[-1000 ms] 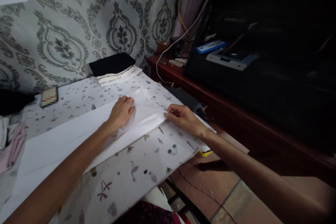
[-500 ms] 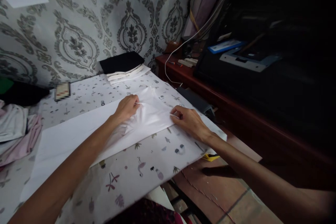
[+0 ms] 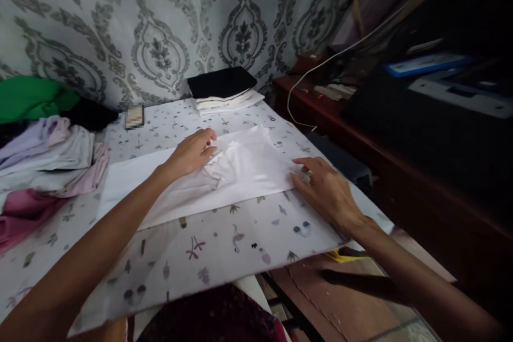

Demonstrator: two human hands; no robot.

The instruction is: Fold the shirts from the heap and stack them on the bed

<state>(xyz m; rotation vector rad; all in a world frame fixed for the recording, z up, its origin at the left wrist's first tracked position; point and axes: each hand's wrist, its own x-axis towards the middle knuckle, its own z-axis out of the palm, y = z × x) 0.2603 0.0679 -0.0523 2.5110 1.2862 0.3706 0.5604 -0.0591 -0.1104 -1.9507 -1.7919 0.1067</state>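
Pinching the bunched white cloth [image 3: 256, 171] with your left hand [image 3: 191, 153] while your right hand [image 3: 326, 192] presses its edge flat, fingers spread, on the patterned table cover [image 3: 224, 246], you risk dragging creases in by tugging unevenly.

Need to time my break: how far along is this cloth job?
Looks done: a neat stack of folded black and white cloths by the wall. In hand: the long white cloth, bunched in the left hand, its edge pressed flat by the right hand. Apparently left: the loose heap of pink, lilac and green garments.
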